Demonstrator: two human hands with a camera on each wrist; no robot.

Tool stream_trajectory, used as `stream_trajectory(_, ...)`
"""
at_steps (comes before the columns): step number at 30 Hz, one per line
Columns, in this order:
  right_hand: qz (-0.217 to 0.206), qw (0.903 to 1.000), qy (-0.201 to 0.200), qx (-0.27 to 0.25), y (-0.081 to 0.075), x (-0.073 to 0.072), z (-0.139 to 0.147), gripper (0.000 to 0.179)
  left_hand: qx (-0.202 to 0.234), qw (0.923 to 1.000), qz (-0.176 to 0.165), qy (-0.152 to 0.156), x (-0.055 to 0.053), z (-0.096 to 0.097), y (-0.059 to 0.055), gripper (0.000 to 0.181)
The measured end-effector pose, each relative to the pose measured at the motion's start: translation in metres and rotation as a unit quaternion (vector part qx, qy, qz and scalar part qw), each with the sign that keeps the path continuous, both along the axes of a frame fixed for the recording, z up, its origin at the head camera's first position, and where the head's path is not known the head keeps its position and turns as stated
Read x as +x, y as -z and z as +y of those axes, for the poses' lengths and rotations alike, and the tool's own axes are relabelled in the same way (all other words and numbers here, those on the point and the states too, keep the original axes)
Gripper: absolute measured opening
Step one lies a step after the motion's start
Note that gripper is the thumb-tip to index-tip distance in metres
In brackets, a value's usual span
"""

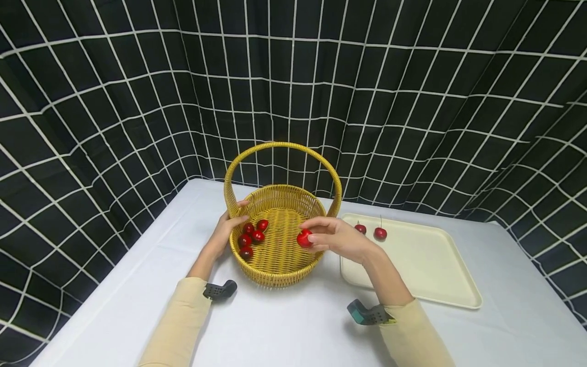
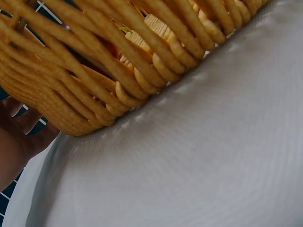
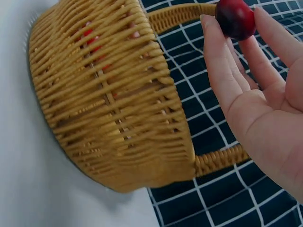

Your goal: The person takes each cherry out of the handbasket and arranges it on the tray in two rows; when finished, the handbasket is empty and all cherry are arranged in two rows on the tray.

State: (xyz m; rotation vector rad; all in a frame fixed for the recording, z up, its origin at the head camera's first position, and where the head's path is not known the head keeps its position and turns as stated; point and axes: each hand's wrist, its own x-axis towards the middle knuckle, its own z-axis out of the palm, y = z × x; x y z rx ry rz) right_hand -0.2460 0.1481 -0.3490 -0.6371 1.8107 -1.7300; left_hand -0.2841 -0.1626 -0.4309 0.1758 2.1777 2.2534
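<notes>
Beige sleeves (image 1: 178,326) lie nearest; the right hand (image 1: 337,236) pinches one red cherry (image 1: 303,238) above the wicker basket (image 1: 284,257); the left hand (image 1: 224,230) (fingers partly hidden) apparently grips its left side.

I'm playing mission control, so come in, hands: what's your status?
Right hand pinches shiny round red cherry over round yellow wicker basket. Left hand holds basket's left rim. Nothing visible in between.

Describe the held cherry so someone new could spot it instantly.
Find the yellow wicker basket with the tall arched handle. Over its right side, the right grip pinches a red cherry. The other cherries lie in the basket or on the cream tray; only this one is held.
</notes>
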Motion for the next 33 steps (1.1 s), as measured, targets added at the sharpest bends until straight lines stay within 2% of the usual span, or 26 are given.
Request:
stream_trajectory(10,0.021,0.9995,0.023,0.0,-0.003,0.003,0.028,0.049,-0.003,1.0,-0.003,0.003,0.0,0.001,0.0,0.051)
stream_trajectory(16,0.041,0.9967,0.069,0.01,-0.007,0.005,0.047,0.048,-0.006,1.0,0.0,0.001,0.0,0.001,0.0,0.05)
stream_trajectory(21,0.057,0.9941,0.078,-0.048,-0.008,0.006,0.067,0.026,-0.005,1.0,-0.004,0.001,0.0,0.0,0.002,0.051)
stream_trajectory(28,0.081,0.9877,0.087,-0.102,-0.012,0.002,0.094,0.029,-0.007,1.0,-0.005,0.002,-0.002,0.001,0.0,0.051)
stream_trajectory(33,0.061,0.9822,0.129,-0.122,-0.011,0.0,0.11,0.029,-0.005,1.0,-0.002,0.003,-0.001,0.0,0.002,0.051)
